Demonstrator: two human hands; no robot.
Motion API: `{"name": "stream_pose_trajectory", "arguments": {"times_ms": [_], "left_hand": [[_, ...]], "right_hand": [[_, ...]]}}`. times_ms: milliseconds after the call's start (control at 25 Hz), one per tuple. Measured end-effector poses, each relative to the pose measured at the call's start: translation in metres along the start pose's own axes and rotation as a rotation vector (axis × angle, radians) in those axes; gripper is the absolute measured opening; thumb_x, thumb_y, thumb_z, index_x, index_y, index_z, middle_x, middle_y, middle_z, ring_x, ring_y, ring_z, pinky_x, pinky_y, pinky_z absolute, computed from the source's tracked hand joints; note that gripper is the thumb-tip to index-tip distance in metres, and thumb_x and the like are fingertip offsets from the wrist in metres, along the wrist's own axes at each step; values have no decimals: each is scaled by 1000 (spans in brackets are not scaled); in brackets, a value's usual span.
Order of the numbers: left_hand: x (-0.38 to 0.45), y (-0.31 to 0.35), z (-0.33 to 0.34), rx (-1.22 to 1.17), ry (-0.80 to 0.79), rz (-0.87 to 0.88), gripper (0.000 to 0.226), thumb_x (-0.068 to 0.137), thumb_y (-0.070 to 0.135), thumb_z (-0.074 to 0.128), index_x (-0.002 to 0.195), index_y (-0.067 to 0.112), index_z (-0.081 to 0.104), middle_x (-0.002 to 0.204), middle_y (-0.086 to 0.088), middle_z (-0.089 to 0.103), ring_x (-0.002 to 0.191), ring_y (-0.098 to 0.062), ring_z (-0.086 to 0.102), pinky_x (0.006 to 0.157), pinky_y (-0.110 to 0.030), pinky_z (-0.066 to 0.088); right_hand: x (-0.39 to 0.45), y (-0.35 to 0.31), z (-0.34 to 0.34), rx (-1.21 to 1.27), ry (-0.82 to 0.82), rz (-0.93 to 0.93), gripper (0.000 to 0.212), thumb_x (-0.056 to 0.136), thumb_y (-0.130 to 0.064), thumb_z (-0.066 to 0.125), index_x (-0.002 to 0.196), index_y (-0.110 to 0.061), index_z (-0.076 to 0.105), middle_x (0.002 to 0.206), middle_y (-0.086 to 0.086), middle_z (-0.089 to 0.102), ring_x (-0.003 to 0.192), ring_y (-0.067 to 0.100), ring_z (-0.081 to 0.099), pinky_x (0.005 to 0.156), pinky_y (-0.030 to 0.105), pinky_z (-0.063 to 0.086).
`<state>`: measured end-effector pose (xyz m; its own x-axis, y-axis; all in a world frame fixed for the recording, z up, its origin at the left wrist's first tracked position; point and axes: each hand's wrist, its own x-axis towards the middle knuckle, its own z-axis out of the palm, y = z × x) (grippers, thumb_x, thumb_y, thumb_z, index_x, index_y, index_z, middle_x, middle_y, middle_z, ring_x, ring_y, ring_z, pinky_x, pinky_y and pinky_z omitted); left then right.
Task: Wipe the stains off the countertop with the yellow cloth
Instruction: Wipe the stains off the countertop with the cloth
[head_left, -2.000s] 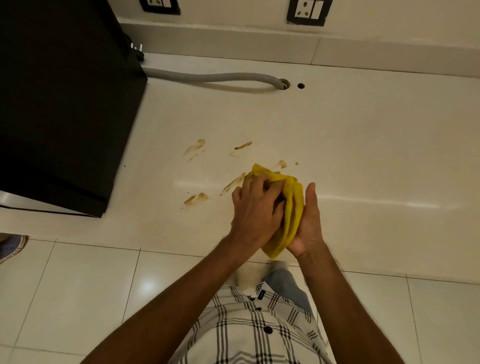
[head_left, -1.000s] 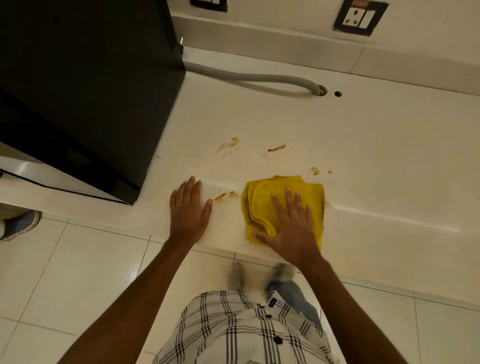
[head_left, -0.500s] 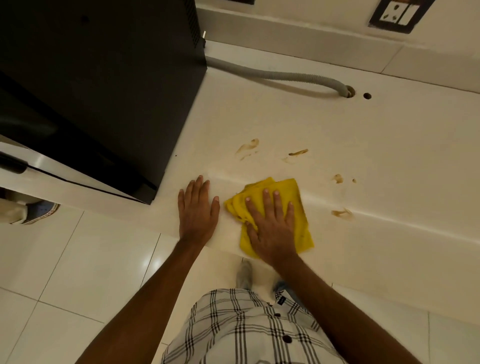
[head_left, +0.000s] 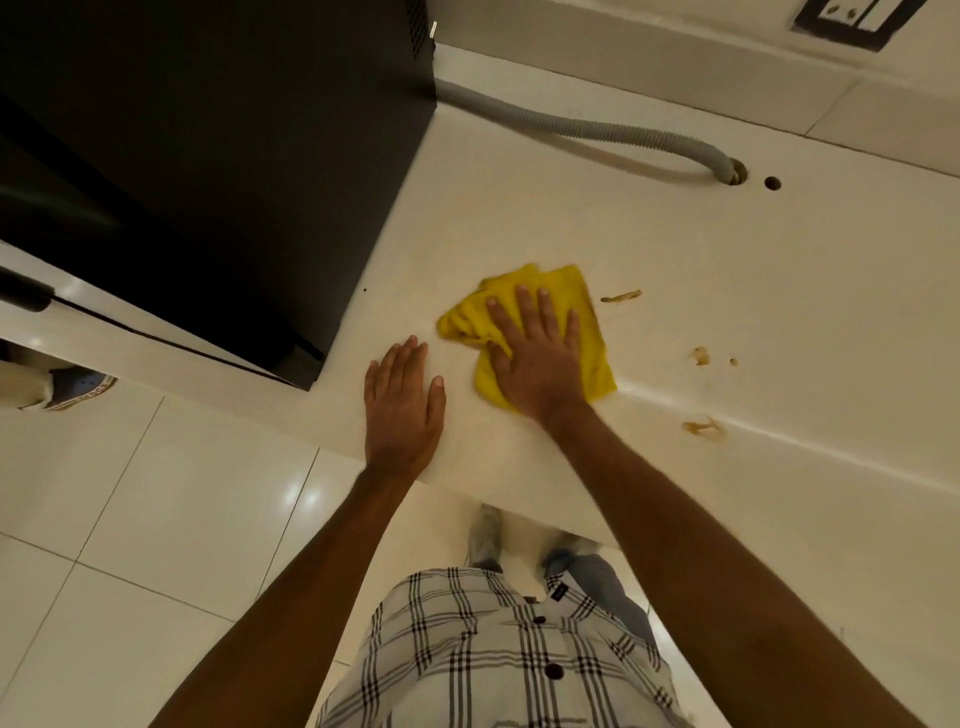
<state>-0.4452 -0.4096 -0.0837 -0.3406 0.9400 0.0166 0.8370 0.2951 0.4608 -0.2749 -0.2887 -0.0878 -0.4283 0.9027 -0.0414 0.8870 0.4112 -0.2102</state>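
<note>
On countertop (head_left: 675, 249), flat right hand (head_left: 537, 364) presses yellow cloth (head_left: 597, 358).

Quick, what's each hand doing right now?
Left hand: open, flat on the countertop, holding nothing.
Right hand: open, fingers spread, pressing the yellow cloth flat.

Smooth, faintly glossy cream countertop (head_left: 675, 249); soft napped yellow cloth (head_left: 597, 358); ribbed grey plastic hose (head_left: 597, 130); matt black appliance (head_left: 234, 156); glossy floor tiles (head_left: 156, 493); woven checked shirt (head_left: 493, 649).
</note>
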Motion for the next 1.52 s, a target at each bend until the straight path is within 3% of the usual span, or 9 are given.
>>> {"name": "stream_pose_trajectory", "arguments": {"times_ms": [200,360,640,800,1000,1160,1280,1400,1520], "left_hand": [[-1,1,-1,46,-36,3,60,106,43,29,155,11,40,164,-10,39,153,-29,33,128,-53,21],[0,1,1,97,-46,10,59,106,43,25,153,12,44,165,-11,38,153,-31,33,127,-54,22],[0,3,3,160,-42,5,61,105,46,30,155,11,38,163,-12,40,151,-32,36,126,-55,23],[1,3,3,200,-66,7,63,105,49,31,156,12,38,164,-12,37,152,-33,35,126,-55,23],[1,6,3,202,-66,3,64,105,50,30,156,12,37,164,-12,37,152,-33,35,125,-57,24],[2,4,3,225,-69,11,63,104,46,27,154,10,40,163,-15,39,150,-36,37,124,-59,26],[4,4,4,229,-55,14,59,103,40,30,153,10,41,162,-15,41,149,-36,39,123,-59,27],[3,7,5,248,-61,3,59,104,42,34,155,11,39,163,-13,39,151,-34,37,125,-57,26],[2,7,4,245,-58,-2,60,105,43,33,155,12,38,164,-12,37,152,-34,35,125,-56,25]], "right_hand": [[-84,35,-8,-40,43,191,67,102,-55,34,164,-35,21,174,9,19,161,37,13,123,68,17],[-138,-29,-2,-35,-95,-1,71,103,-61,30,166,-35,11,176,10,5,161,37,-2,126,67,5],[37,-23,-2,-10,-59,-171,65,99,-58,29,162,-39,30,173,5,24,160,35,16,124,66,14],[71,43,-14,17,16,152,66,99,-58,29,162,-37,28,173,5,25,160,35,17,125,65,12],[-48,49,-18,-1,90,375,68,102,-56,25,165,-30,23,173,11,23,160,38,15,123,67,16],[-111,-32,-3,2,-43,45,72,102,-60,29,166,-32,14,175,10,9,161,38,3,127,65,5],[-26,-31,-3,8,-24,-144,68,101,-59,32,164,-36,23,175,6,16,161,36,9,125,65,11],[58,23,-9,3,53,89,66,98,-56,35,160,-34,36,170,8,31,158,38,24,122,67,21],[52,72,-14,20,165,327,68,98,-57,31,161,-31,35,169,10,32,157,39,25,121,69,21]]}}
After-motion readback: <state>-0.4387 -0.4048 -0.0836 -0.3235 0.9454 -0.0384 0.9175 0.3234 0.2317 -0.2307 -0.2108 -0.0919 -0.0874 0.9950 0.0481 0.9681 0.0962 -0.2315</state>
